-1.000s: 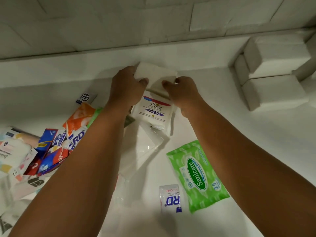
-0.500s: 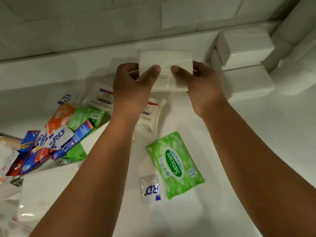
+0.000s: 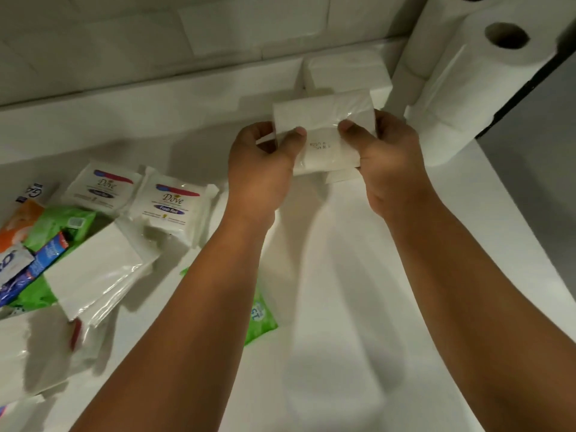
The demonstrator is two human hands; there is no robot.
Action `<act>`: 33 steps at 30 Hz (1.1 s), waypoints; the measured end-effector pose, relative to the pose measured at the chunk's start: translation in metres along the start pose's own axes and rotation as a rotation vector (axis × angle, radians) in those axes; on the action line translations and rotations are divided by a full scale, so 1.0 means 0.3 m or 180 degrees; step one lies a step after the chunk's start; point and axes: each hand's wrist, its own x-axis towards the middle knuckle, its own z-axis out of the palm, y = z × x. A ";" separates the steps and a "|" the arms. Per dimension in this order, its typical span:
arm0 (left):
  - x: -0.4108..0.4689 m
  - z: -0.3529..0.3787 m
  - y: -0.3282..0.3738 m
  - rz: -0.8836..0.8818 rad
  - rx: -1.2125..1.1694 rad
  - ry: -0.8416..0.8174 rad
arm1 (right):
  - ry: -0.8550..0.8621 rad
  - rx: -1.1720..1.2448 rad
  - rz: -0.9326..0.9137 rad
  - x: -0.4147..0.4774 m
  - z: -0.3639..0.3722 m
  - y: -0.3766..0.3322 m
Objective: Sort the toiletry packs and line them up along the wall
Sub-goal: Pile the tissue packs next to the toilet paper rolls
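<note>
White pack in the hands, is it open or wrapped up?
Wrapped: shiny clear film covers the white pack, no tear shows; left hand and right hand grip it.

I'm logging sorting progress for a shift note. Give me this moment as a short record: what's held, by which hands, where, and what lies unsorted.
held item: white tissue pack in clear wrap
hands: left hand and right hand each grip one end, thumbs on top
position: over the counter, just in front of the stacked white packs by the wall
to its right: paper rolls
unsorted, left side: Dove packs, green wipes pack partly under the left forearm, mixed sachets
</note>
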 end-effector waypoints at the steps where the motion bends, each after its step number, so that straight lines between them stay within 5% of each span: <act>1: -0.004 0.028 -0.002 -0.0019 0.0008 -0.0015 | 0.0039 -0.0104 -0.0049 0.010 -0.022 0.002; 19: 0.036 0.313 -0.053 0.0110 0.0749 0.0468 | 0.0152 -0.1299 -0.0052 0.216 -0.192 0.047; 33: 0.069 0.362 -0.097 0.0066 -0.0066 -0.0077 | -0.0159 -0.0584 0.0651 0.277 -0.207 0.046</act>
